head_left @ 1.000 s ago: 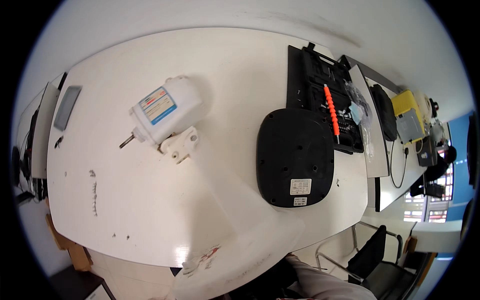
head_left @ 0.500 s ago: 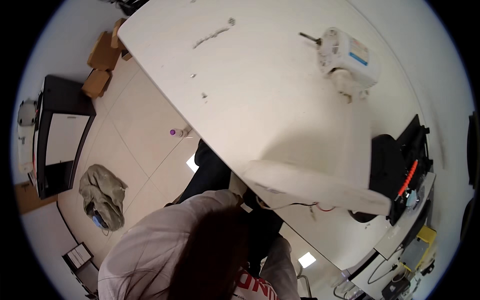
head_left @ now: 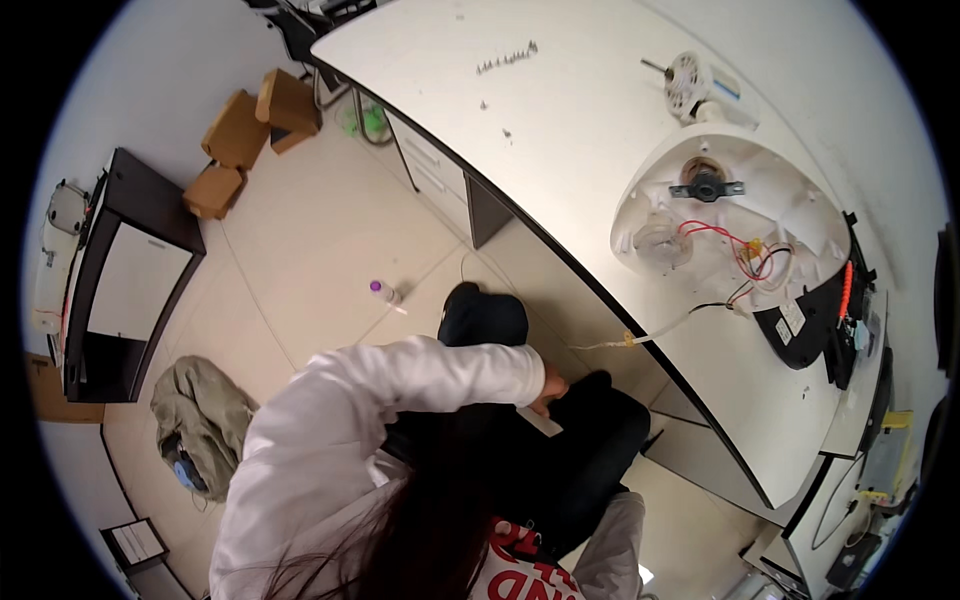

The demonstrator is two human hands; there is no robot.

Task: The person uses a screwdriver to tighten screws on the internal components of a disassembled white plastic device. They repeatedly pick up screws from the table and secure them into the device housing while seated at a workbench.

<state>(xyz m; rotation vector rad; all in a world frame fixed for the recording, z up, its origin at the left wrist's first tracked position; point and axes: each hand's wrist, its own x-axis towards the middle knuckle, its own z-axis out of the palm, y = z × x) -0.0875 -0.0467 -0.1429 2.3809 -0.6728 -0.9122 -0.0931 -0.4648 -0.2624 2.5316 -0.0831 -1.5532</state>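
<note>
My left hand (head_left: 550, 388), in a white sleeve, is low over my lap near a pale surface, fingers curled; what they hold, if anything, is unclear. My right sleeve (head_left: 615, 535) shows at lower right, its hand out of sight. On the table, a white fan base (head_left: 640, 210) shows its open underside, with red and black wires (head_left: 715, 228) and a dark bracket (head_left: 705, 188). A pale cable (head_left: 670, 330) runs from it over the edge. Behind it sits a white motor (head_left: 690, 85) with a metal shaft.
Small screws (head_left: 505, 58) lie on the white table (head_left: 570, 120). A black plate (head_left: 800, 335) and tool case with an orange tool (head_left: 846, 290) are at right. A bottle (head_left: 385, 292), bundled jacket (head_left: 195, 420) and cardboard boxes (head_left: 230, 130) are on the floor.
My view has swung down and left toward my lap. The base has tipped to show its wired underside, and my left hand has come into view near my knees.
</note>
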